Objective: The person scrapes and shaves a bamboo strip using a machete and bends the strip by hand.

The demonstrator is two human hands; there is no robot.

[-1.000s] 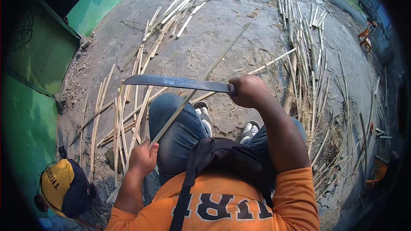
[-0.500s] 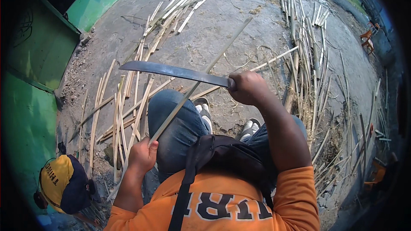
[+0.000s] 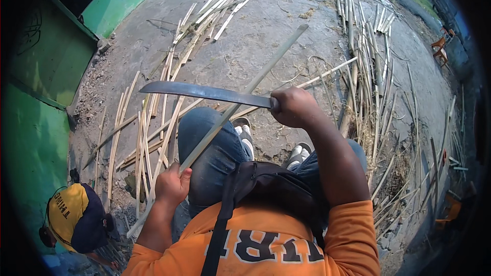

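Observation:
My right hand (image 3: 295,107) is closed around the handle of a machete (image 3: 204,91). Its long dark blade points left and lies across a pale bamboo strip (image 3: 271,65), apparently touching it. The strip slants from the lower left, over my left knee, to a far end above the concrete. My left hand (image 3: 172,185) grips this strip low down, beside my left thigh, with the thumb up. The strip's tail runs on past the hand along my left forearm.
Split bamboo strips (image 3: 225,2) lie in a loose pile ahead and to the left. More bamboo (image 3: 378,66) is heaped on the right with shavings. Another person (image 3: 76,217) in a yellow and dark top is at lower left, near a green wall (image 3: 36,133). Orange chairs (image 3: 441,51) stand far right.
The machete and my right hand have shifted slightly left and down. The bamboo strip has turned so a broader face shows. My left hand has barely moved.

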